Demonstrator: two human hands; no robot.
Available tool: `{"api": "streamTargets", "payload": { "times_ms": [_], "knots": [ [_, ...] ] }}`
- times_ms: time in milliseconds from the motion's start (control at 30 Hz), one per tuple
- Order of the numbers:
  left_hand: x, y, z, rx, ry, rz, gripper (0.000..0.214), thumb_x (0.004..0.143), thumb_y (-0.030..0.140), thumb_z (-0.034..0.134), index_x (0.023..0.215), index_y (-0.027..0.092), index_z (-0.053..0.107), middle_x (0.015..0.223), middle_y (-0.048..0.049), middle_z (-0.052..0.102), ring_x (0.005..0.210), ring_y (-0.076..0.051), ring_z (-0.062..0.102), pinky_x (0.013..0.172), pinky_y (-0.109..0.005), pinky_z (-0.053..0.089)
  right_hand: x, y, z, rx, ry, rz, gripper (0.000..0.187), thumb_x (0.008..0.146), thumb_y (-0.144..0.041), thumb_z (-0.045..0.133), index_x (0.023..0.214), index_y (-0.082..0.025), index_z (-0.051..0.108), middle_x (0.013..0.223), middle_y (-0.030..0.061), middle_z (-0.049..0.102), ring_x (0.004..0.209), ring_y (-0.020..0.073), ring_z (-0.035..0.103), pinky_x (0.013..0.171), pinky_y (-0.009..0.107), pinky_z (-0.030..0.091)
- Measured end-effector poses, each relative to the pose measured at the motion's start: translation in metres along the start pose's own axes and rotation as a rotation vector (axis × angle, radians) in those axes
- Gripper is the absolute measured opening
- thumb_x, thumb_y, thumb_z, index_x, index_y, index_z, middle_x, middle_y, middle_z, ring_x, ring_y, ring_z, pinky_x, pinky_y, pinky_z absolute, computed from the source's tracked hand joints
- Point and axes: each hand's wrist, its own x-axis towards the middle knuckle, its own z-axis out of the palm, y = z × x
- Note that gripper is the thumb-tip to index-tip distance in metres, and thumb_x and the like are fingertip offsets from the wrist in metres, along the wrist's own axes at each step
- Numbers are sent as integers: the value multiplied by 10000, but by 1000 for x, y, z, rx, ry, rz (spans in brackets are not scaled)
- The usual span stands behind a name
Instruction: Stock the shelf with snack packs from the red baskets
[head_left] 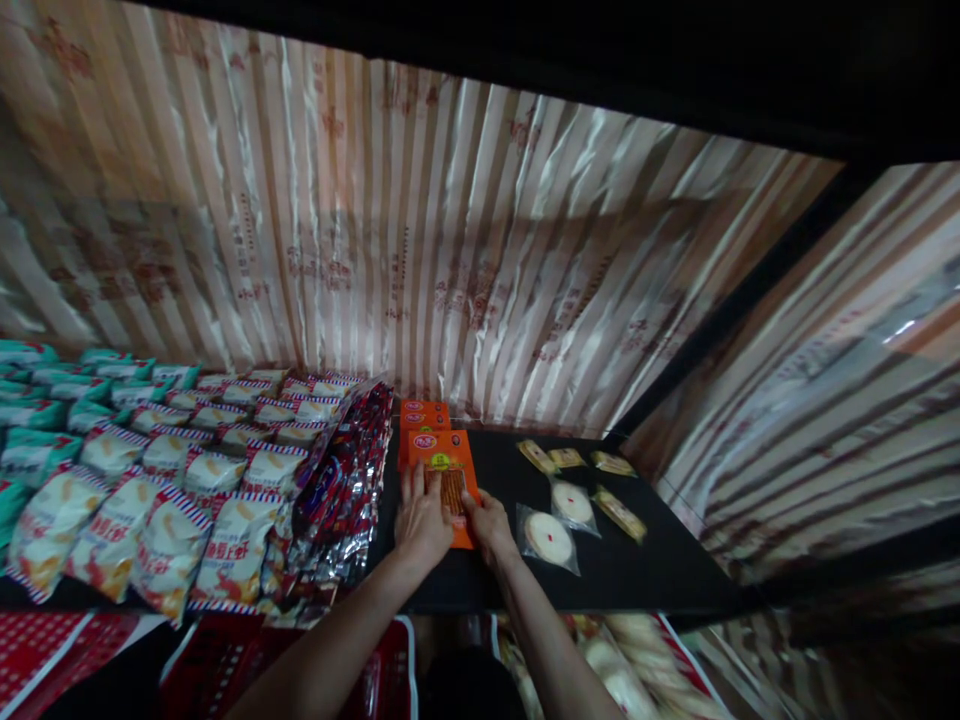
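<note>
An orange snack packet (466, 455) with a picture of brown sticks lies on the black shelf (510, 585), partly over more orange packets (424, 412) behind it. Across its lower left side rests my left hand (421, 515), open, with fingers stretched out over the front. My right hand (489, 525) grips the right edge of the same packet, thumb side against it; some of its fingertips are hidden. A dark red, shiny row of packets (345, 480) stands just left of my left hand. To the right of my right hand lie two round white wrapped cakes (549, 538).
Rows of white shrimp-picture snack bags (172, 540) and teal bags (37, 452) fill the shelf's left. Several small yellow packets (619, 513) lie on the right. Red baskets (409, 660) stand below the front edge. A pleated printed sheet (465, 260) hangs behind; a dark post slants at right.
</note>
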Motion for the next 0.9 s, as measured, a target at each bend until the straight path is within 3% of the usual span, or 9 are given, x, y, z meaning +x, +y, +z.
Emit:
{"api": "streamTargets", "payload": {
  "times_ms": [167,467,600,733,833,900],
  "knots": [
    [12,0,8,43,-58,-58,509,827,252,375,1315,118,432,1484,-85,260,1375,-275,158,1113,-365,224,29,-7,15,-170,42,40,240,756,-300,510,884,-138,631,742,72,712,626,182,671,560,253,519],
    [32,-10,16,67,-44,-84,471,804,201,383,1250,112,509,1427,-133,364,1370,-269,185,1087,-397,275,64,-9,23,-481,64,32,265,792,-322,503,883,-130,661,774,85,717,713,195,679,567,235,496],
    [34,-16,22,68,-29,-86,464,784,208,409,1219,106,536,1394,-140,410,1367,-290,185,1089,-406,270,68,-15,24,-659,88,19,280,789,-335,528,929,-121,643,894,122,706,829,213,669,668,247,489],
    [34,-19,23,57,-19,-93,461,766,201,424,1200,107,550,1402,-131,401,1366,-298,182,1090,-409,269,65,-21,26,-796,131,8,433,807,-351,520,1162,-102,528,1046,166,663,982,233,627,799,279,460],
    [35,-19,23,48,-29,-92,450,761,190,425,1180,105,568,1408,-131,393,1366,-296,185,1102,-409,243,57,-25,28,-972,105,9,497,860,-365,437,1304,-148,392,1061,149,657,963,221,636,788,291,460],
    [36,-19,24,54,-35,-90,454,755,184,428,1181,110,566,1404,-128,401,1366,-289,189,1101,-413,245,51,-27,29,-1103,69,1,441,884,-378,380,1288,-203,416,1071,132,649,944,220,642,765,301,464]
  ]
}}
